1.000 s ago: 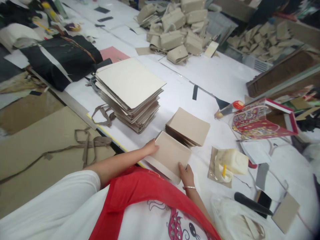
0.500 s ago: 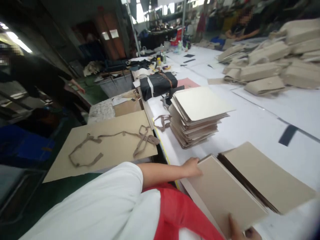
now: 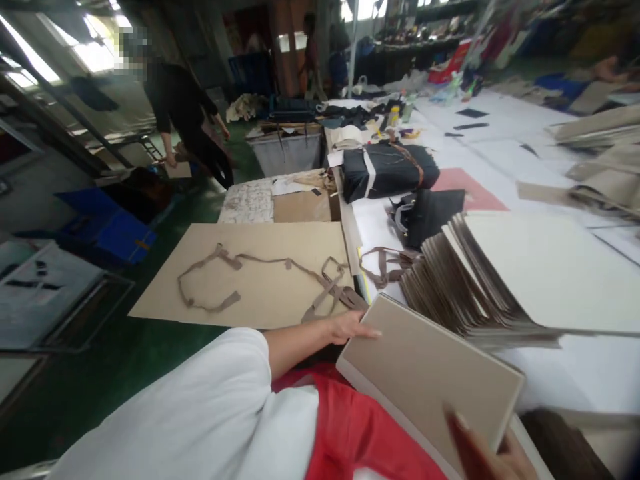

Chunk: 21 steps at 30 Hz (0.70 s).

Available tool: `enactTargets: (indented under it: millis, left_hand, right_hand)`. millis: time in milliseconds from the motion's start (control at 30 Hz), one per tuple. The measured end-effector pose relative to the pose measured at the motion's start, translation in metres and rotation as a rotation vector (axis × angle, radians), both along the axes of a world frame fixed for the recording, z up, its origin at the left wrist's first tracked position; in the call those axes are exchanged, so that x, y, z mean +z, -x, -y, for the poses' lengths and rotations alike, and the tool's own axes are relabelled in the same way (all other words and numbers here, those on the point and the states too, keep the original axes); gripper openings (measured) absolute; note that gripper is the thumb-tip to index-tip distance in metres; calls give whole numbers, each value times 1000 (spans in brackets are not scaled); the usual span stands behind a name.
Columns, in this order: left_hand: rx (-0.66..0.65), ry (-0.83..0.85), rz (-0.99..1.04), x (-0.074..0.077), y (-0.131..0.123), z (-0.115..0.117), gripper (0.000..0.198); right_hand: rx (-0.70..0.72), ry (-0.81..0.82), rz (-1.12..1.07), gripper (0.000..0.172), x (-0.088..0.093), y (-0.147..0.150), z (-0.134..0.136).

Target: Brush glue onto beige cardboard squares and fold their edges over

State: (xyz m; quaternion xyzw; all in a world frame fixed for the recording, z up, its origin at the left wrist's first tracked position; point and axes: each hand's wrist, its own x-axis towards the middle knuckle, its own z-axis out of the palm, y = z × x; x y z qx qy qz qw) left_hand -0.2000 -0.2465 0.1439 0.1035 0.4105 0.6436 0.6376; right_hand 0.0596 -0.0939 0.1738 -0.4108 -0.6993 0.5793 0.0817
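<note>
Both my hands hold a thin stack of beige rectangular boards (image 3: 425,373) lifted off the white table (image 3: 560,380). My left hand (image 3: 350,327) grips the stack's far left corner, fingers laid along its edge. My right hand (image 3: 480,453) pinches the near edge at the bottom of the picture, thumb on top. Just beyond the lifted stack stands a tall pile of larger cream boards (image 3: 505,280) fanned at its left edge.
A big cardboard sheet (image 3: 250,273) with brown straps (image 3: 320,293) lies left of the table. A black wrapped bundle (image 3: 385,170) and a black bag (image 3: 425,213) sit behind the pile. A person in black (image 3: 185,113) bends over near blue crates (image 3: 110,227).
The view has swung left and up. The held stack has risen off the table and moved left, toward my body. The smaller beige pile beside it has left the picture.
</note>
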Motion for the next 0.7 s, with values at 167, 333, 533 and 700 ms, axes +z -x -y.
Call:
enactTargets:
  millis: [167, 333, 533, 700]
  left_hand:
    - [285, -22, 23, -11, 93, 88, 53]
    - [511, 15, -16, -31, 151, 148, 51]
    - [658, 402, -243, -56, 208, 189, 48]
    - [707, 633, -394, -83, 253, 210, 46]
  right_hand:
    - [233, 124, -38, 65, 26, 161, 31]
    - [392, 275, -67, 66, 27, 275, 76]
    - [285, 389, -84, 66, 14, 318, 86]
    - [67, 202, -64, 60, 19, 260, 31]
